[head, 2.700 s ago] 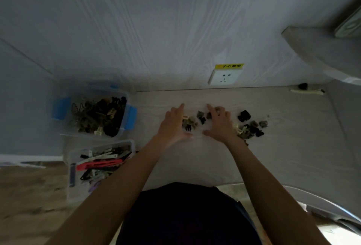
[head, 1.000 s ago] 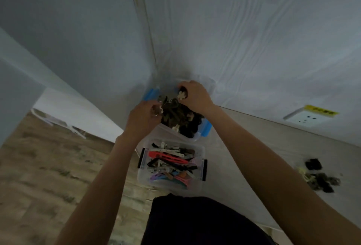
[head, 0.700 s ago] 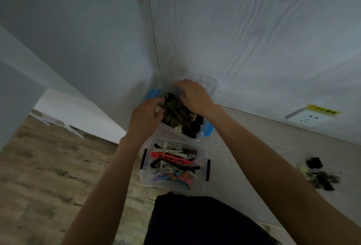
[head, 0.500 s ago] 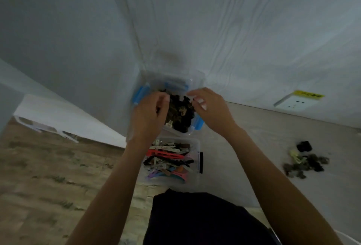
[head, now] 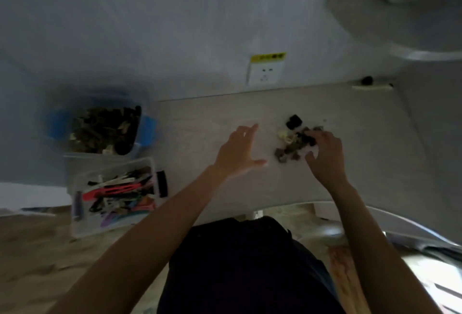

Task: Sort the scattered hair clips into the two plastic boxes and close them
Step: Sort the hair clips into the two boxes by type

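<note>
Pale table (head: 350,163): small light hard clips (head: 295,142) are piled right of the boxes (head: 110,181). Right hand (head: 325,156) fingers are curled on them; left hand (head: 237,151) fingers are spread. Best scooped together.

A single wide-angle view from the person's head looks forward and steeply down over the dark torso and both forearms onto the table (head: 350,113), with the wall (head: 175,26) behind it.

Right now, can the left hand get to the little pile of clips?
Probably yes: the left hand is open beside the clip pile, with bare tabletop between them and nothing in the way.
</note>
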The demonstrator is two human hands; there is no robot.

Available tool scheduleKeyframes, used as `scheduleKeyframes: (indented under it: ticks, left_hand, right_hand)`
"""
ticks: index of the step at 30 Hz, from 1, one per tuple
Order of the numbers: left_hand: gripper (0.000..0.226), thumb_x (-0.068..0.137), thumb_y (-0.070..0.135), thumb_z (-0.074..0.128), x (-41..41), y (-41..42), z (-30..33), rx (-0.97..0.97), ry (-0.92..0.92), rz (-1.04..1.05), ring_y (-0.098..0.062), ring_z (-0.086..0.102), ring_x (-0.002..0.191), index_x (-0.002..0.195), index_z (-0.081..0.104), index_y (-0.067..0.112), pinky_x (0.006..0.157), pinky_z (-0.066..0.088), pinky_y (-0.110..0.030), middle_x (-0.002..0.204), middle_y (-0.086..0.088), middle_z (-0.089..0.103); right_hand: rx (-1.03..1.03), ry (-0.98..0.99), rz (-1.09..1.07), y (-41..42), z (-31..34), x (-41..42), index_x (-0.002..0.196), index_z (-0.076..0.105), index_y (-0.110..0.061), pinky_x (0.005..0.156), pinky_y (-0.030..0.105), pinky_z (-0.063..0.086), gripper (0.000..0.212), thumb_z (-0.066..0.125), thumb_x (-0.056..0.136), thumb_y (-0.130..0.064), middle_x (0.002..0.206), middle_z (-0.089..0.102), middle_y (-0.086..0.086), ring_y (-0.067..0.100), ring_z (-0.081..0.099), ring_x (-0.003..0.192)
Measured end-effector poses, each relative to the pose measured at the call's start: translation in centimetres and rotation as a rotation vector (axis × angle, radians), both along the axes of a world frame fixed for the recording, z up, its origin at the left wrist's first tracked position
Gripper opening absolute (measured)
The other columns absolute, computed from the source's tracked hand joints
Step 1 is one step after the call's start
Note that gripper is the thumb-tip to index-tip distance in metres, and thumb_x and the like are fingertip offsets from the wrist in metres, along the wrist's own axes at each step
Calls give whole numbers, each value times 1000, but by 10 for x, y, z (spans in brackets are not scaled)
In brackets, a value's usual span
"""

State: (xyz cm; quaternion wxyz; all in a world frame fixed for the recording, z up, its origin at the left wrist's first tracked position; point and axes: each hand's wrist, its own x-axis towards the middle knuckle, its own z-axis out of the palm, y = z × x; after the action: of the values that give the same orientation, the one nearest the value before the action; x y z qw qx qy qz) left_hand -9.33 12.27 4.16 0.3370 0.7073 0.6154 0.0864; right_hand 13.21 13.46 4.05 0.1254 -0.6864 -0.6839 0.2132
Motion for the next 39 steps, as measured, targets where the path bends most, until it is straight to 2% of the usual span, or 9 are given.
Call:
scheduleKeyframes:
  ticks: [4,9,13,15,18,23,30,35,39]
  left_hand:
    - [112,68,49,76,66,10,-25,-23,69,-22,-30,29,131,148,4,17,97,43,-43,147,-12,19]
    - [109,64,45,79,98,30,-41,-31,55,24,-31,33,126,147,14,18,96,43,-42,143,-12,27]
    - [74,63,35,81,97,41,-45,-25,-22,44,-29,44,114,127,49,17,94,45,-40,127,-11,41]
    - [66,62,37,82,102,37,-47,-7,-31,55,-26,48,110,119,56,17,94,45,-37,122,-11,46]
    - [68,65,31,81,101,30,-47,-26,-65,47,-26,50,108,125,53,15,90,39,-26,123,-12,47]
    - [73,75,28,74,100,27,-41,-27,-55,13,-25,46,117,139,39,19,98,33,-28,131,-12,43]
    - [47,79,25,68,111,26,-30,-11,-23,-10,-23,44,118,122,54,13,92,34,-28,122,-10,52]
    - [45,78,25,69,111,21,-31,3,-29,42,-25,50,111,120,56,15,93,36,-29,124,-12,49]
    - [44,75,22,71,107,19,-32,-16,-56,73,-25,54,105,118,59,16,85,35,-24,125,-10,49]
  right_hand:
    - [-166,-76,43,30,-18,61,141,31,-15,106,39,21,79,67,72,-5,148,26,18,38,24,135]
    - [-367,-146,201,63,-33,60,146,11,-30,111,51,15,99,76,71,-25,155,7,10,35,5,140]
    - [-331,-118,283,60,-32,46,141,26,-29,108,47,20,93,79,66,-37,146,18,11,35,14,133]
    - [-299,-43,308,48,-35,47,138,33,-25,106,47,26,91,81,63,-41,139,25,13,33,20,127]
    - [-210,15,254,30,-43,41,133,40,-21,96,44,38,85,80,63,-44,129,34,15,33,30,117]
    - [-183,83,182,22,-44,35,128,47,-19,89,43,43,70,76,69,-42,125,39,15,32,41,111]
    - [-125,97,131,12,-43,33,114,55,-10,81,39,47,42,69,75,-16,122,42,16,34,54,99]
    - [-129,105,125,11,-40,30,116,56,-12,78,31,43,39,68,79,-19,123,42,14,29,54,99]
    - [-155,146,112,10,-39,27,114,59,-14,78,29,42,38,69,78,-21,120,44,12,27,55,97]
